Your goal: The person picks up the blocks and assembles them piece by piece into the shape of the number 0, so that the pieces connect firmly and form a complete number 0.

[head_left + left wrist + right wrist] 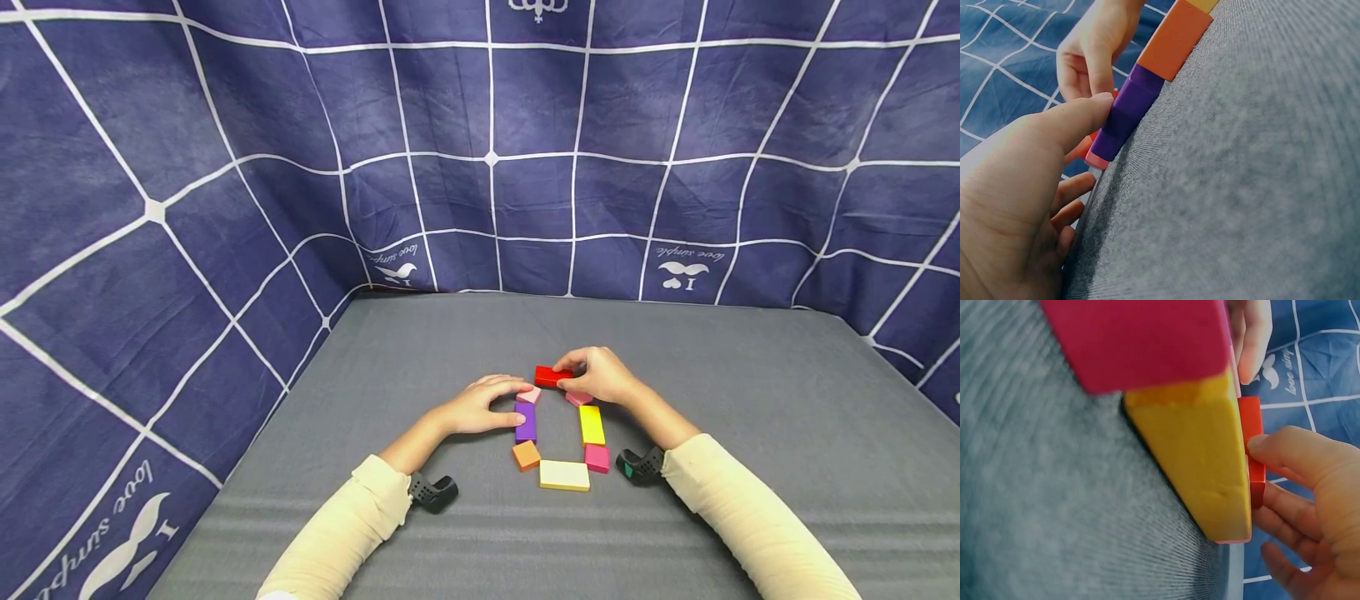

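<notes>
My right hand (602, 377) pinches a red block (546, 377) between thumb and fingers at the far end of a ring of blocks. In the right wrist view, the thumb lies against one face of the red block (1250, 415). My left hand (480, 406) lies along the ring's left side, thumb touching the purple block (526, 423) and index finger at a light pink block (529, 395). Its other fingers are spread beyond, around nothing. Partly under my right hand is another pink block (578, 398), near the far end of the yellow block (592, 426).
An orange block (527, 456), a cream block (564, 475) and a magenta block (597, 458) form the ring's near side. They lie on a grey cloth surface (735, 400). A blue curtain with white grid lines (630, 125) hangs behind and to the left.
</notes>
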Motion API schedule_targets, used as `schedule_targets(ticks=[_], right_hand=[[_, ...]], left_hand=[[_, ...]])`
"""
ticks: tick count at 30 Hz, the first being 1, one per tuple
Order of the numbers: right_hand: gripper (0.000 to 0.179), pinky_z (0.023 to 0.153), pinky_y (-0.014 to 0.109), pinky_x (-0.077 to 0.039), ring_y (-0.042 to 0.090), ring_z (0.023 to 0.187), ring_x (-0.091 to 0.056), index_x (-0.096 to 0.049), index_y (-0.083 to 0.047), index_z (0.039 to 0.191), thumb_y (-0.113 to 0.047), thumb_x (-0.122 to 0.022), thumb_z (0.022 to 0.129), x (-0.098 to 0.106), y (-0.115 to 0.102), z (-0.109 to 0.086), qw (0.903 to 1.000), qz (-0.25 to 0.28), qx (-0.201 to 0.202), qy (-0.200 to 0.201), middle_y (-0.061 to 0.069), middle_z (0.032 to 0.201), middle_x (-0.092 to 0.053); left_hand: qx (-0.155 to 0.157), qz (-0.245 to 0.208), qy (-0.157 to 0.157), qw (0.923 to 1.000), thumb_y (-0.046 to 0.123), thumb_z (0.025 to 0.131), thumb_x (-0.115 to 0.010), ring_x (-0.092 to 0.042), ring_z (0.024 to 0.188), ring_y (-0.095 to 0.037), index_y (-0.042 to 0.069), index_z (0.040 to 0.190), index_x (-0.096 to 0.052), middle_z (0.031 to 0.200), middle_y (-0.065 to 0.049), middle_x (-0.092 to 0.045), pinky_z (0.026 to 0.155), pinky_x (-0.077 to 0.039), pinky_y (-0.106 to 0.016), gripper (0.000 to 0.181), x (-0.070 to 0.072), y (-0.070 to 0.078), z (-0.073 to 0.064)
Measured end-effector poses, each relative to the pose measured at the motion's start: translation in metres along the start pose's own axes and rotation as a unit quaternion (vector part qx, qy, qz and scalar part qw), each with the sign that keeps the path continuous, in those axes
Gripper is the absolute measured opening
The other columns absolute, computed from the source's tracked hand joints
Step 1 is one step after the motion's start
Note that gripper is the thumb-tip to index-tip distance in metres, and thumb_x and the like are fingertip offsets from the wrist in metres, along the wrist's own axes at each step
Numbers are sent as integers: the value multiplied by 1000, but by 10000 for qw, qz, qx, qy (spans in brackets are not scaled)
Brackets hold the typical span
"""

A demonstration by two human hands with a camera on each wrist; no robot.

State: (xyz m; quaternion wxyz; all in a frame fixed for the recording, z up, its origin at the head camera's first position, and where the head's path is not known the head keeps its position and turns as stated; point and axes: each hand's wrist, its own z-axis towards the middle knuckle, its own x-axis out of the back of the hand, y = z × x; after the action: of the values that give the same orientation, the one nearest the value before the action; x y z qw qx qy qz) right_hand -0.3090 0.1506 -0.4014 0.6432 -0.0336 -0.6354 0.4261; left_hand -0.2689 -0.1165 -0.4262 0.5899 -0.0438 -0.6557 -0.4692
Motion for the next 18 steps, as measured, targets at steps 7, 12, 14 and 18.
schedule_targets(ticks=[7,12,14,18], right_hand=[[17,77,36,-47,17,83,-61,-75,-10,97,-11,-79,80,-3,1,1,9997,-56,56,-227,2,91,-71],[17,74,33,-45,16,81,-57,-74,-10,97,-11,-79,81,-4,2,2,9995,-56,52,-319,0,90,-69],[17,72,33,-44,16,79,-56,-74,-10,97,-11,-79,81,-4,2,2,9994,-16,67,-329,-1,88,-68],[16,74,34,-44,16,81,-56,-74,-10,98,-11,-75,82,-4,3,1,9994,88,115,-322,-1,88,-67]], left_hand=[[15,-17,14,10000,33,91,-66,-36,137,-29,15,139,-54,143,-9,-50,110,-26,-53,53,0,1,0],[-10,10,6,10000,34,91,-66,-36,137,-29,14,139,-54,143,-10,-50,110,-26,-52,53,-1,1,1],[-38,20,14,10000,33,91,-66,-36,137,-29,14,139,-54,143,-10,-50,110,-26,-51,53,-1,1,1],[-54,16,7,10000,33,91,-66,-36,137,-28,14,139,-53,143,-9,-50,110,-26,-51,53,-1,-1,1]])
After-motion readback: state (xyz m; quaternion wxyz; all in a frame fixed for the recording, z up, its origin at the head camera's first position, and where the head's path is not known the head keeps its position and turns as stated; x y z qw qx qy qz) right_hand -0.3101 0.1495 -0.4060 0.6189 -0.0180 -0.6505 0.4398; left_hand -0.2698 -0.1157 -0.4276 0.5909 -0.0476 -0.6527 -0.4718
